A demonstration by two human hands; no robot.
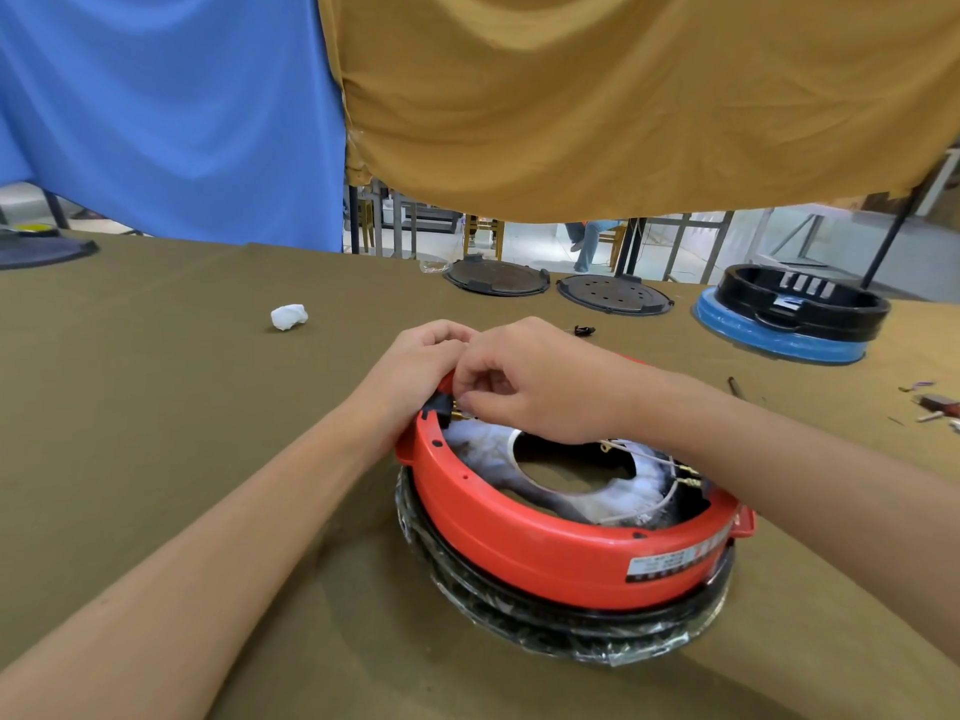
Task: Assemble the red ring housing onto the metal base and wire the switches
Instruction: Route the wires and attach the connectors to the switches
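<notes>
The red ring housing (519, 532) sits on a black base wrapped in clear film (571, 631) at the table's middle. Inside it lie white insulation wool (483, 449) around a central hole and thin white wires (670, 491) ending in brass terminals at the right. My left hand (415, 371) grips the housing's far left rim from outside, by a black switch (439, 405). My right hand (530, 381) reaches over the rim, its curled fingers pinching a small brass terminal at that switch. The fingertips hide the connection itself.
On the olive cloth table (156, 433) lies a white wad (289, 317). Two dark round plates (497, 277) (614, 294) and a black ring housing on a blue-wrapped base (795, 314) stand at the back. Small parts and a tool (935, 402) lie at the right edge.
</notes>
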